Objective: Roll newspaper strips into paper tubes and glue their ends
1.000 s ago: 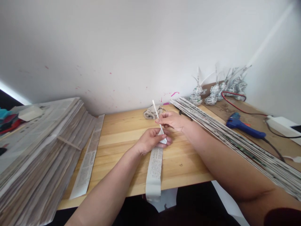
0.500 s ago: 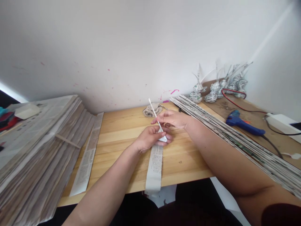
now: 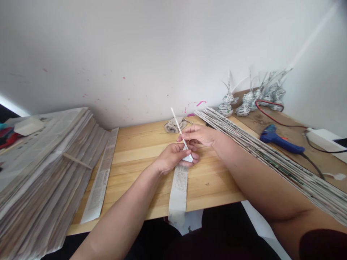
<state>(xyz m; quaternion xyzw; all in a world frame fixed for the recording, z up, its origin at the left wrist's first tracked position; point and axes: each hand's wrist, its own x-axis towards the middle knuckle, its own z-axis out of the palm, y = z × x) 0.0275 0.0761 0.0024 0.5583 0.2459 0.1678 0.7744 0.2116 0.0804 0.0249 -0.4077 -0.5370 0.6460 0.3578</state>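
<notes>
A strip of newspaper [image 3: 178, 191] runs from my hands down over the table's front edge. Its upper end is rolled into a thin white paper tube [image 3: 176, 121] that slants up and to the left. My left hand [image 3: 176, 157] is closed round the strip where it winds into the tube, thumb on top. Just above, my right hand [image 3: 199, 135] pinches the tube between thumb and fingers. Some fingertips of both hands are hidden behind one another.
On the left, a tall stack of newspaper strips [image 3: 54, 173] stands beside one loose strip [image 3: 100, 180]. Finished paper tubes [image 3: 260, 155] lie along the right. Beyond them are a blue glue gun [image 3: 282, 141] and woven paper figures [image 3: 226, 104]. A crumpled cloth [image 3: 173, 124] lies behind my hands.
The tube's tip stands slightly higher, and a little less of the strip hangs past the table edge. Both hands keep their hold in nearly the same place.
</notes>
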